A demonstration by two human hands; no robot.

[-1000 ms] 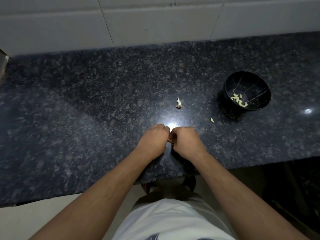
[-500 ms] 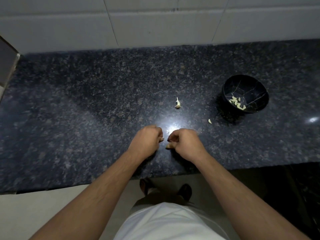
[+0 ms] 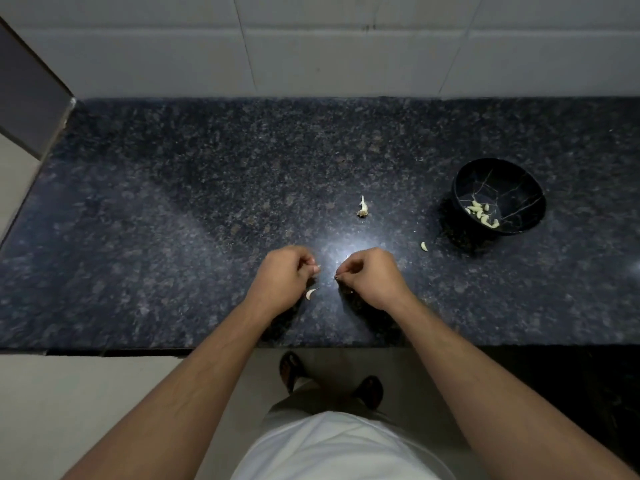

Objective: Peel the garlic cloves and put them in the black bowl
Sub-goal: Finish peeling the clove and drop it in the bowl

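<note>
two curled hands at frame centre: my left hand [image 3: 282, 280] beside a garlic clove [image 3: 310, 294], my right hand [image 3: 372, 278] pinching something tiny; black bowl [image 3: 498, 197] right.

Black bowl [image 3: 498, 197] with pale veining, speckled dark-grey counter [image 3: 173, 220], pale cloves [image 3: 482, 213].

A dark speckled granite countertop [image 3: 173, 209] spans the frame. On it at right stands a black bowl [image 3: 498, 196]; a loose clove [image 3: 424, 246] lies near its lower left, a garlic stem [image 3: 362, 207] at center, and a pale piece [image 3: 310, 293] lower center.
</note>
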